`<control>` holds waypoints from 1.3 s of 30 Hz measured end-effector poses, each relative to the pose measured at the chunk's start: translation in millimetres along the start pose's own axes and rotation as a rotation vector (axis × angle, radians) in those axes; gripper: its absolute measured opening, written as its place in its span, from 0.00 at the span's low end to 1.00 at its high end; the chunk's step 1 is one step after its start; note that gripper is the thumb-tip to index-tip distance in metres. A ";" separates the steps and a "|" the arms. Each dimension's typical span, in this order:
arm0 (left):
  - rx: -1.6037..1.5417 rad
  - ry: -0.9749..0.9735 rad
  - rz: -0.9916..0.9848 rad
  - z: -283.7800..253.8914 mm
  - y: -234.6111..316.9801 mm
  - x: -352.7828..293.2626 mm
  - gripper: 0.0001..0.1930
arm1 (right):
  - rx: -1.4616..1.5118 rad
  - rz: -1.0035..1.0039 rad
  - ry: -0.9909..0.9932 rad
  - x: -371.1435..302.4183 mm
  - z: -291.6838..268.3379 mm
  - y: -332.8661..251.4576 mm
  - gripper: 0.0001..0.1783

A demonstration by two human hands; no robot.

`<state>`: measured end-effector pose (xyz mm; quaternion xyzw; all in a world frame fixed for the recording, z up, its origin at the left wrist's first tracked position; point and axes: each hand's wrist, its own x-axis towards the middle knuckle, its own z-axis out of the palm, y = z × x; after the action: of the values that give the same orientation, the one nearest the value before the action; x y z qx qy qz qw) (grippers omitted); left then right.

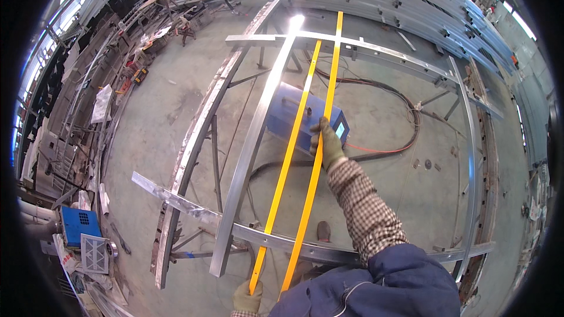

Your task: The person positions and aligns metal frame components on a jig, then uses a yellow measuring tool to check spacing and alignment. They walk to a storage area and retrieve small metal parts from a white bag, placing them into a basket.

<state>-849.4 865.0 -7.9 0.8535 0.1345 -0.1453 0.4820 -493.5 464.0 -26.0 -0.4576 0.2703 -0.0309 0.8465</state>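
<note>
Wears a navy jacket [399,285] at five o'clock, nearest of all, with a brown checked sleeve [367,208] leading up toward the centre. Meets the lower end of the left yellow bar [286,161], between six and seven o'clock, with the gloved left hand [248,298]; cannot tell how far closed, with most fingers hidden and the lower edge cutting close. At five o'clock, just in from the jacket, shows a dark shoe [324,230] on the floor. Crosses beneath both yellow bars, from half past eight round through six to four o'clock, with a silver front crossbar [249,235]. Near the centre, toward three o'clock, wraps the gloved right hand [330,144] firmly round the right yellow bar [308,199], fingers curled over it. Runs both yellow bars side by side, slightly apart, from about six up to nearly one o'clock. To their left, from seven to just past twelve, stretches a thick silver bar [258,123]. Below the bars, just above centre, stands a blue machine [317,108]; toward half past two, loops a dark hose [418,120] over the floor. Farther, from eleven to two, extends a far crossbar [388,51], and beyond, around one, piles up long metal profiles [376,0].
</note>
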 end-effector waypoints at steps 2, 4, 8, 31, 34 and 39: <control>0.009 0.011 -0.002 1.1 0.2 -0.3 0.16 | -0.063 0.114 0.166 34.0 -1.5 -12.3 0.33; 0.021 0.037 -0.027 0.8 -0.4 -1.5 0.16 | -0.069 0.100 0.181 54.5 -7.8 -16.5 0.33; 0.172 0.003 -0.131 0.0 0.6 -1.3 0.17 | -0.043 0.117 0.179 71.2 -19.1 -8.5 0.32; 0.365 0.257 0.127 54.4 51.5 93.5 0.21 | -0.168 0.169 0.171 62.3 -21.5 -19.7 0.36; 0.303 0.112 -0.154 42.8 41.8 79.3 0.22 | -0.113 0.169 0.159 62.6 -22.1 -20.0 0.35; 0.242 0.147 0.078 48.0 51.6 75.1 0.21 | 0.007 0.116 0.135 54.1 -29.1 -11.0 0.32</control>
<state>-766.7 804.6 -19.4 0.9183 0.1176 -0.0787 0.3697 -459.4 419.4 -53.1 -0.4352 0.3529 -0.0134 0.8282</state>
